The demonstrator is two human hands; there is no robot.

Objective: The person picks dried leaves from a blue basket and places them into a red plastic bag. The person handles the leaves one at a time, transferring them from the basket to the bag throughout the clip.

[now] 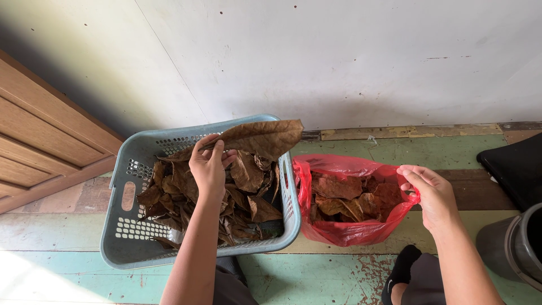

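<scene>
My left hand holds a large dry brown leaf above a pale blue plastic laundry basket. Several more dry brown leaves fill that basket. To its right stands a red plastic bag with brown leaves inside. My right hand grips the bag's right edge and keeps its mouth wide.
A white wall rises behind the basket and bag. A wooden door stands at the left. The floor is worn green-painted boards. A black object and a grey bin sit at the right edge.
</scene>
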